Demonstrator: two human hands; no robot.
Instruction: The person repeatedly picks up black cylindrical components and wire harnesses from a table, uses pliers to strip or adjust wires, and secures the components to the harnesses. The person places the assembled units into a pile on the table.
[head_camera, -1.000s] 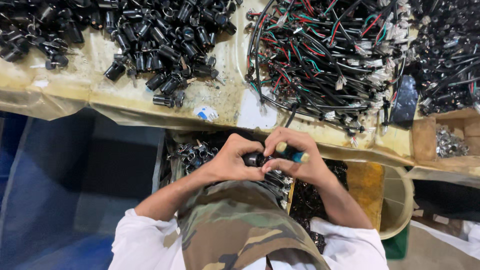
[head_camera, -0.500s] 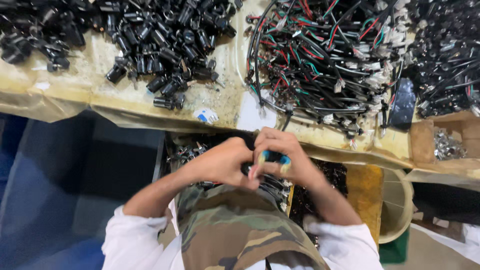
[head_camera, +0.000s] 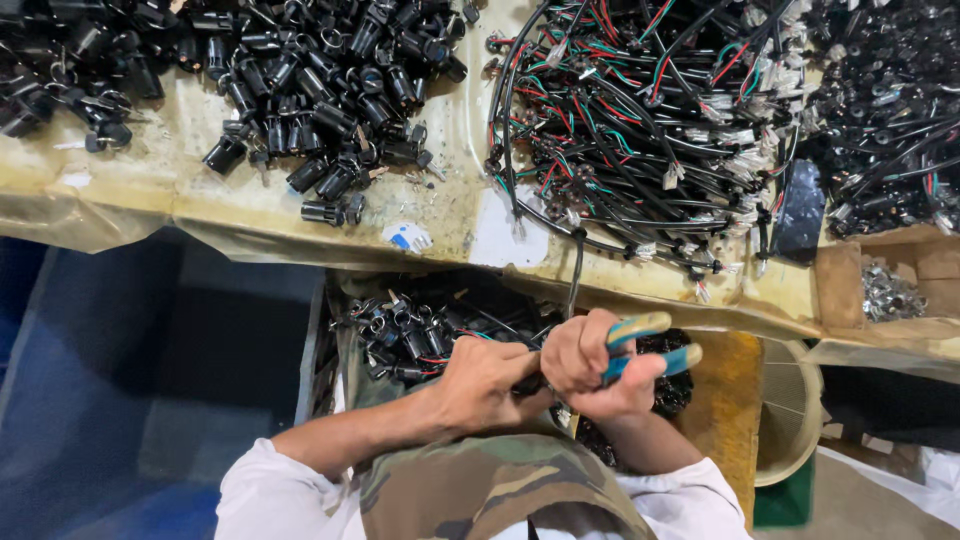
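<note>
1. The pliers (head_camera: 640, 345), with teal and yellow handles, sit low in the view just right of centre, over the lap. The right hand (head_camera: 590, 365) is clamped around the handles, and the nose is hidden between the two hands.
2. The left hand (head_camera: 490, 380) presses against the right at its 9 o'clock, fingers curled over a small dark part I cannot make out; whether it pinches that part is unclear.
3. To squeeze well, I judge both wrists should stay close together and braced against the body.
4. At 10 o'clock from the hands, a bin of black connectors (head_camera: 410, 325) lies near.
5. At 12 o'clock runs the table edge (head_camera: 300, 225), just beyond the knuckles, limiting forward room.
6. Beyond it, at 1 o'clock, is a wire bundle (head_camera: 640, 110); at 11 o'clock, a pile of black caps (head_camera: 330, 80).
7. At 3 o'clock a bucket (head_camera: 790, 420) stands close; the open room is at 9 o'clock.
</note>
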